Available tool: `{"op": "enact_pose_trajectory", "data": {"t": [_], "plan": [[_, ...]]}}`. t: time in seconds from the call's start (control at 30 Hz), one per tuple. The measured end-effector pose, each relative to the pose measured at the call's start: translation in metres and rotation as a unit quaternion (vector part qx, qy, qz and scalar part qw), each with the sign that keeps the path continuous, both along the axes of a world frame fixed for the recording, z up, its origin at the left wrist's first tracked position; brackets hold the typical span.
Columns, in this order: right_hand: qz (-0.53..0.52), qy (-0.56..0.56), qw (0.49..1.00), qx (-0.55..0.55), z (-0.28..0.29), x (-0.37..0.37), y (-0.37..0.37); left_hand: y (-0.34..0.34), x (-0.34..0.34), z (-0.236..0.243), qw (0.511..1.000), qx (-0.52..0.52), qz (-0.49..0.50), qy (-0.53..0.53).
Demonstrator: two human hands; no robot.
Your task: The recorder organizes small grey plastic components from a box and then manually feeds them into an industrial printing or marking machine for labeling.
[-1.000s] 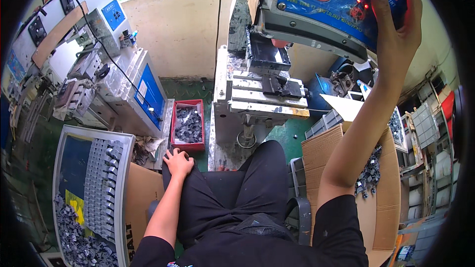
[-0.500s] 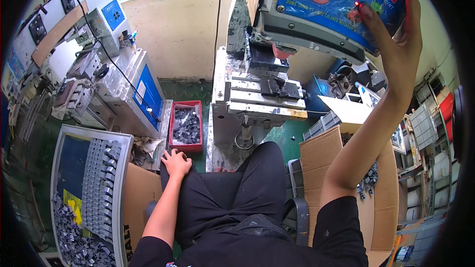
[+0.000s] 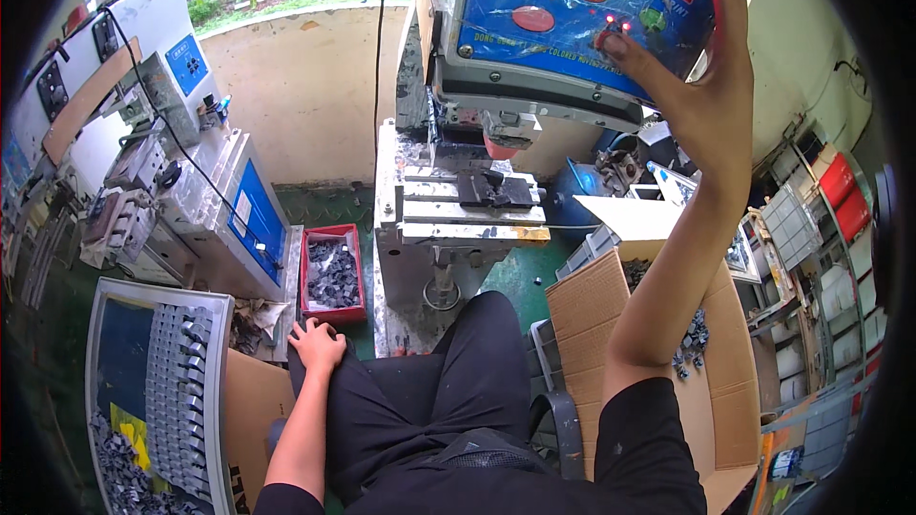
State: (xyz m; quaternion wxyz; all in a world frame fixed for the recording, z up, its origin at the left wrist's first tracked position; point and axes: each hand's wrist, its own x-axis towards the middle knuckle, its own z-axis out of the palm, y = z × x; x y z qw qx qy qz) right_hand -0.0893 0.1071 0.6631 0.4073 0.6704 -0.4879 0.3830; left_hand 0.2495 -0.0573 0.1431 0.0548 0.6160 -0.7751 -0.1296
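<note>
At the upper right, my right hand (image 3: 701, 100) grips the right side of a pad printing machine's blue control box (image 3: 534, 48). Its thumb presses at a red knob or button on the panel, next to small lit red lights. The other fingers reach round the box's edge, partly hidden. Below the box, a reddish rubber pad (image 3: 501, 147) hangs on a metal holder above a dark fixture (image 3: 494, 191) bolted to the slotted machine table (image 3: 420, 229). My left hand (image 3: 320, 345) lies on my left thigh, fingers loosely spread and holding nothing.
A red bin (image 3: 361, 272) of small dark parts stands left of the machine. A grey-rimmed tray (image 3: 226, 372) with rows of metallic pieces and dark parts is at lower left. To my right is an open cardboard box (image 3: 592, 324). Another machine (image 3: 205, 219) stands at left.
The whole view has shifted, so the machine appears farther left and lower. The rubber pad and its holder now hang lower beneath the housing. Both hands keep their places.
</note>
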Motion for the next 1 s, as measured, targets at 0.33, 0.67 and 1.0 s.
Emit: {"op": "enact_pose_trajectory", "data": {"t": [0.33,0.67,1.0], "plan": [[0.038,-0.024,0.999,0.0,-0.002,-0.005,-0.003,0.0,0.0,0.0,1.0,-0.005,-0.003,0.002],[0.038,-0.136,0.989,-0.043,-0.013,-0.003,-0.014,-0.001,0.002,0.0,1.0,-0.014,-0.001,-0.012],[0.144,-0.192,0.96,-0.145,-0.016,-0.005,-0.041,-0.003,0.002,-0.004,1.0,-0.011,-0.003,0.001]]}}
